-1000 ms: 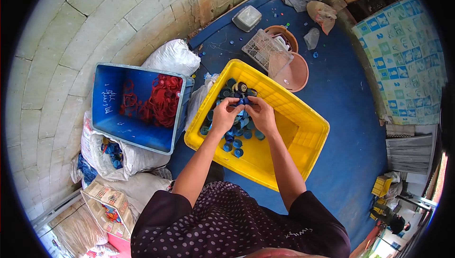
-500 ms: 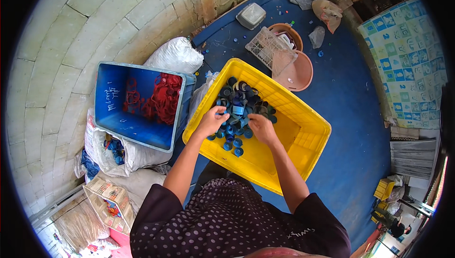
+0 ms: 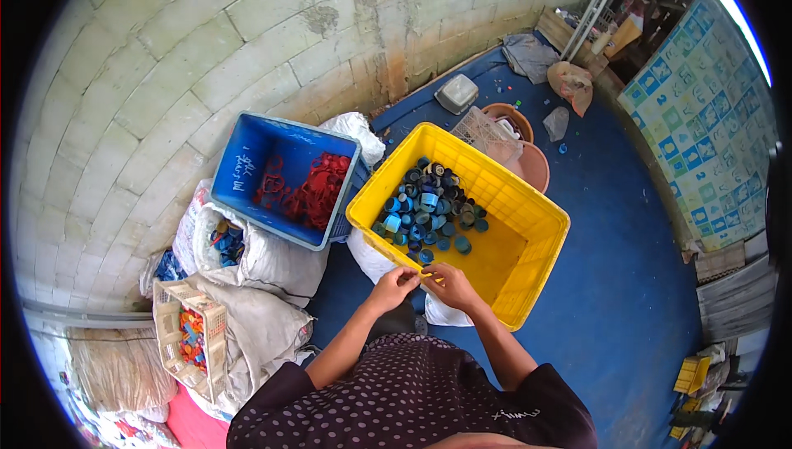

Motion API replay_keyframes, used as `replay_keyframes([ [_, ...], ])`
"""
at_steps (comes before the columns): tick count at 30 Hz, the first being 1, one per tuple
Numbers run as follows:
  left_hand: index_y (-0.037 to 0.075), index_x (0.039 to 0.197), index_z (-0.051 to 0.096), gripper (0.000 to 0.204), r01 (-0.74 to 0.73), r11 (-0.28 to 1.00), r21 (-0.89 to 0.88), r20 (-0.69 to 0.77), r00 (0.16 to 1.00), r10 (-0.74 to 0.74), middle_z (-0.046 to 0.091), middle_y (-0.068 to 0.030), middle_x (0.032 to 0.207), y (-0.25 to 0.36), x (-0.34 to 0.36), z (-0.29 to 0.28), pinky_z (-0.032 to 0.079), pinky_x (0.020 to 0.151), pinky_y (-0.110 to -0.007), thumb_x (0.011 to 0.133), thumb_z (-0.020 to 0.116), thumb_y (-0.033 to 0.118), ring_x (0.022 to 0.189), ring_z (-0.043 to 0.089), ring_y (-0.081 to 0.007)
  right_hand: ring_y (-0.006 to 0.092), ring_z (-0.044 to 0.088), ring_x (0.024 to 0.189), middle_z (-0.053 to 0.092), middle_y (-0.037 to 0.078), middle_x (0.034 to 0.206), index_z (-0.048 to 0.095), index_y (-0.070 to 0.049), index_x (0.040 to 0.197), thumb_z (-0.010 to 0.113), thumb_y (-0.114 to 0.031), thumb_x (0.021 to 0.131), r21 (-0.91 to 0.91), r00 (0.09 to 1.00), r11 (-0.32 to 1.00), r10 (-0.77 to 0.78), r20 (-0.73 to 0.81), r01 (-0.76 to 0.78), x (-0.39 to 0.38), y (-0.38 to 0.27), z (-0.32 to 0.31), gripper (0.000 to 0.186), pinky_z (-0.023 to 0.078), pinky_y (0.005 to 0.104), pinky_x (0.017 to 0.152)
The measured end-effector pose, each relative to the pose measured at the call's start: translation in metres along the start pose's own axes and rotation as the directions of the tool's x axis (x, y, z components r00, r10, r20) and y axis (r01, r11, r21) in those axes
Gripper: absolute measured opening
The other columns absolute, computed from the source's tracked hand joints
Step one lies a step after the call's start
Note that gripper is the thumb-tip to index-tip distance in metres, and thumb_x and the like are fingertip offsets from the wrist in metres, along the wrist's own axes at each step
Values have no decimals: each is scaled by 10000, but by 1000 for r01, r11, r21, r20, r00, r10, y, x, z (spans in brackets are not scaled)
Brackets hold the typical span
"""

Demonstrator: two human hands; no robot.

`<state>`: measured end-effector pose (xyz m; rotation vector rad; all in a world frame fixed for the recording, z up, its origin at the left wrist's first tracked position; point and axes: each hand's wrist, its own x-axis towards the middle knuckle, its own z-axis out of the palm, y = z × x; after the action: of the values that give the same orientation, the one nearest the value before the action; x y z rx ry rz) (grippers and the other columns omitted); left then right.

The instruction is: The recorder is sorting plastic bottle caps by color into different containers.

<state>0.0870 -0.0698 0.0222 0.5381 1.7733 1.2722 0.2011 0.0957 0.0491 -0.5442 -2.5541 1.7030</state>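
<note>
Hands [image 3: 425, 282] pressed together at near rim of yellow crate [image 3: 528, 271], blue caps [image 3: 429, 210] just beyond, pinch contents unclear

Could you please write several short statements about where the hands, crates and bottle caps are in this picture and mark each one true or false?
1. The yellow plastic crate holds a pile of blue and dark plastic bottle caps. True.
2. The blue plastic crate is filled with green caps. False: it holds red plastic pieces.
3. The left hand and right hand meet at the yellow crate's near rim. True.
4. Both hands are buried deep in the cap pile. False: they are at the rim, apart from the pile.
5. The blue crate lies to the right of the yellow one. False: it lies to its left, resting on white sacks.
</note>
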Motion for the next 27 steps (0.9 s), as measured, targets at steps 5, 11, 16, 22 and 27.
replay_keyframes([
  [5, 8, 1118, 639, 303, -49, 998, 49, -135, 989, 55, 691, -76, 973, -15, -81, -5, 513, 773, -275, 911, 665, 228, 833, 644, -126, 236, 687, 859, 674, 140, 1011, 669, -10, 1071, 655, -158, 884, -2, 983, 997, -78, 166, 79, -41, -25, 28, 238, 549, 347, 760],
  [11, 6, 1104, 640, 302, -32, 997, -63, -432, 902, 2, 694, -71, 962, -52, -179, -38, 517, 745, -266, 902, 678, 228, 800, 645, -118, 222, 687, 814, 667, 127, 986, 683, -46, 1030, 676, -135, 859, -28, 908, 983, -154, 390, 179, -66, -35, 107, 193, 544, 322, 703],
  [16, 11, 1106, 637, 293, 15, 994, -110, -623, 778, -81, 695, -81, 971, -103, -265, -66, 521, 759, -278, 908, 670, 224, 816, 654, -147, 218, 688, 803, 655, 122, 951, 671, -32, 996, 694, -119, 842, 26, 758, 924, -330, 563, 383, -79, -86, 204, 178, 548, 311, 694],
  [22, 9, 1127, 618, 293, -162, 971, -177, -764, 644, -32, 689, -91, 983, -162, -371, -94, 520, 775, -287, 918, 659, 210, 862, 653, -139, 240, 684, 790, 645, 113, 933, 665, -30, 986, 686, -97, 836, 76, 611, 842, -447, 653, 535, -99, -127, 332, 165, 532, 331, 688],
  [27, 3, 1171, 595, 326, -148, 944, -295, -799, 580, -159, 667, -66, 995, -219, -489, -134, 500, 787, -265, 926, 657, 208, 877, 620, -128, 154, 643, 741, 673, 80, 936, 678, -36, 1009, 673, -135, 872, 4, 659, 930, -264, 704, 368, -127, -181, 437, 169, 521, 286, 694],
])
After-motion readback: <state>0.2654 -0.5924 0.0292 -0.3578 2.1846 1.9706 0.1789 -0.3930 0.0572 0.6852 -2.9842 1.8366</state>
